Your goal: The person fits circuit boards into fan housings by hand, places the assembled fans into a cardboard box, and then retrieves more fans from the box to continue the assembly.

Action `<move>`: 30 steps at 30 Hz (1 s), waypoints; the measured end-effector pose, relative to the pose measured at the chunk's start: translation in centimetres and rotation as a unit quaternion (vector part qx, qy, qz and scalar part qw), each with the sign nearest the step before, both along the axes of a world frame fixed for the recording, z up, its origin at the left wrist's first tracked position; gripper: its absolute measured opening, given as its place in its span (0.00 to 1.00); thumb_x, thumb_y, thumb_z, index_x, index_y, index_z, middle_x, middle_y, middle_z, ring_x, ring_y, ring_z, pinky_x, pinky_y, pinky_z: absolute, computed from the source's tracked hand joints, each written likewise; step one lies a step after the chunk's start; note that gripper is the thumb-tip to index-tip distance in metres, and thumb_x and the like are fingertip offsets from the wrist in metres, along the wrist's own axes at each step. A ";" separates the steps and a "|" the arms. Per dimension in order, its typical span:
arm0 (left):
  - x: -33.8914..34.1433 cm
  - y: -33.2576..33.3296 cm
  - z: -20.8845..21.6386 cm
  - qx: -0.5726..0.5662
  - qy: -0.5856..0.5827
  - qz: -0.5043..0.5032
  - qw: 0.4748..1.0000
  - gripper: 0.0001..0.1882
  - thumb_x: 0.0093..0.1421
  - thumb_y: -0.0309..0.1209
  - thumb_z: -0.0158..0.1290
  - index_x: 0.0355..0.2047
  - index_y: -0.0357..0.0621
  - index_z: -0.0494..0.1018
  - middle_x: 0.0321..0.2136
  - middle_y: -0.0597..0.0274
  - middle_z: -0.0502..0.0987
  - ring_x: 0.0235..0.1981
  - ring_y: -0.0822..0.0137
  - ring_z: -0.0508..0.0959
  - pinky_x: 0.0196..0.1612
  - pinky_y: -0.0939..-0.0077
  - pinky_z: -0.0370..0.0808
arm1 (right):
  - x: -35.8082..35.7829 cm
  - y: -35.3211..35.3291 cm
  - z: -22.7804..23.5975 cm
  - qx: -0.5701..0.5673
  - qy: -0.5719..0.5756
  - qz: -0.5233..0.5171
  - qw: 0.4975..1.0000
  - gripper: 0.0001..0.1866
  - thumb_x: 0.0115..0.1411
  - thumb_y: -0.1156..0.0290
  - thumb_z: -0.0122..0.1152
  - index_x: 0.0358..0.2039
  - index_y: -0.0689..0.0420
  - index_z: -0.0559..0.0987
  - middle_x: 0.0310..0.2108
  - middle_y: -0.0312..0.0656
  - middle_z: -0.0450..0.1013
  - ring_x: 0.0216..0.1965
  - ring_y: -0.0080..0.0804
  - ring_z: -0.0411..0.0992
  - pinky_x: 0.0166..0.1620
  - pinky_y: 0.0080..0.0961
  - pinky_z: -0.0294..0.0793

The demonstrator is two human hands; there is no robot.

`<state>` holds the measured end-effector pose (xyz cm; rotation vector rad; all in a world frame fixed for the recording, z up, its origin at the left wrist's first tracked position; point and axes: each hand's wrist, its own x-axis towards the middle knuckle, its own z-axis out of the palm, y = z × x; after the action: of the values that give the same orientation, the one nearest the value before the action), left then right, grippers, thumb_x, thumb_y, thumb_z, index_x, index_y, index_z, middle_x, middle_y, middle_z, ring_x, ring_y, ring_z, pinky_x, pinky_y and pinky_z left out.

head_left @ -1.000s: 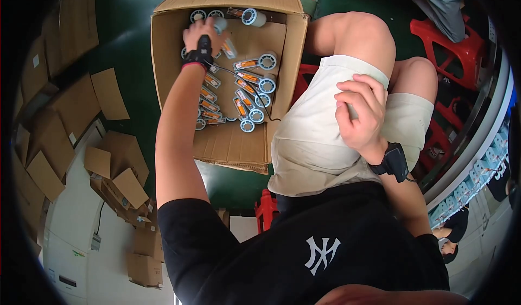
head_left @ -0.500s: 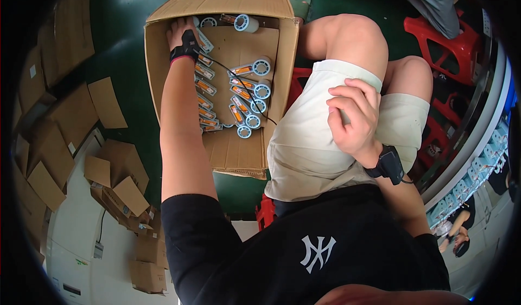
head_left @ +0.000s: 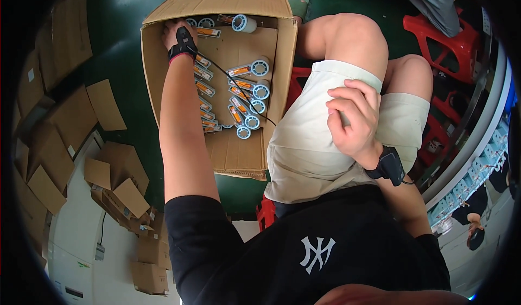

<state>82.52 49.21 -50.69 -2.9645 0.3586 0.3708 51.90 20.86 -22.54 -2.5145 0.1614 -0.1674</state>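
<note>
My left hand (head_left: 178, 35), in a black wrist strap, reaches into the far left corner of an open cardboard box (head_left: 228, 153). Its fingertips are hidden, so I cannot tell whether they grip anything. Just right of that hand lies a device with an orange-marked side (head_left: 208, 32). Similar devices stand in a row along the left wall, and several with light-blue, spoked round heads (head_left: 261, 91) line the right side; they look like small handheld fans. Over my thigh, my right hand (head_left: 355, 118) rests with loosely bent fingers apart and nothing in them.
A black cable (head_left: 239, 82) runs from the left wrist strap across the box. Opened cartons (head_left: 116, 169) lie to the left. Red plastic stools (head_left: 442, 47) stand to the right, beside a long bench with light-blue items (head_left: 461, 188). Another person (head_left: 474, 229) is at the lower right.
My left hand has shifted slightly left inside the box. The device next to it has gone from a slant to lying nearly level, farther up. My right hand has stayed in place.
</note>
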 end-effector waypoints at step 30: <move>-4.3 -3.7 -1.2 0.208 -0.028 -0.227 0.951 0.24 0.63 0.37 0.50 0.58 0.46 0.74 0.50 0.53 0.74 0.53 0.52 0.74 0.53 0.47 0.68 | -0.2 -0.4 0.0 0.013 -0.008 -0.009 1.000 0.09 0.46 0.81 0.64 0.29 0.53 0.80 0.39 0.35 0.80 0.51 0.44 0.73 0.53 0.36 0.66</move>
<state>78.19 45.51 -51.87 -2.3841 0.8203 0.2627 51.70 20.48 -22.53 -2.4862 0.1786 -0.1910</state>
